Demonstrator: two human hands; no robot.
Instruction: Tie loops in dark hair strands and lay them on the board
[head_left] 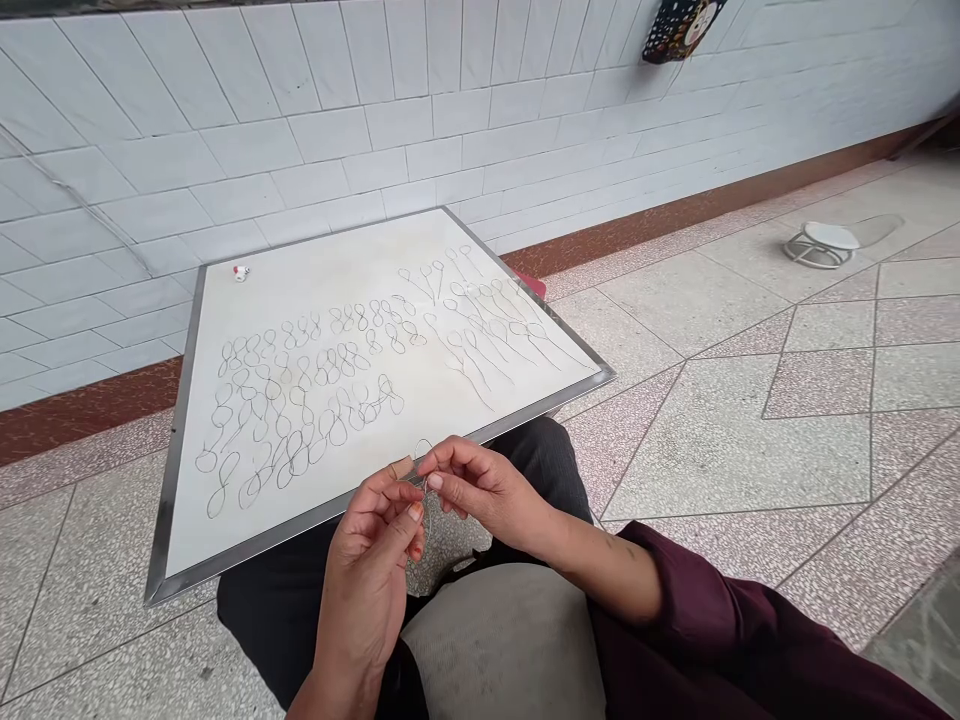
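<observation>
My left hand (379, 545) and my right hand (476, 488) meet over my lap, at the near edge of a white table (322, 250). Both pinch a thin looped wire (424, 445); one loop rises above the fingertips and another part hangs below them. A bandage-like strip is round a finger of my left hand. On the left and middle of the table lie rows of wires bent in figure-eight shapes (223, 485). Toward the right side, several wires with one loop and a long straight tail (476, 375) are spread out.
A small red and white item (241, 273) sits near the table's far left corner. The table has a grey metal rim and stands by a white tiled wall (315, 155). A low white stool (823, 244) is on the floor at right. A dark patterned bag (681, 30) hangs on the wall.
</observation>
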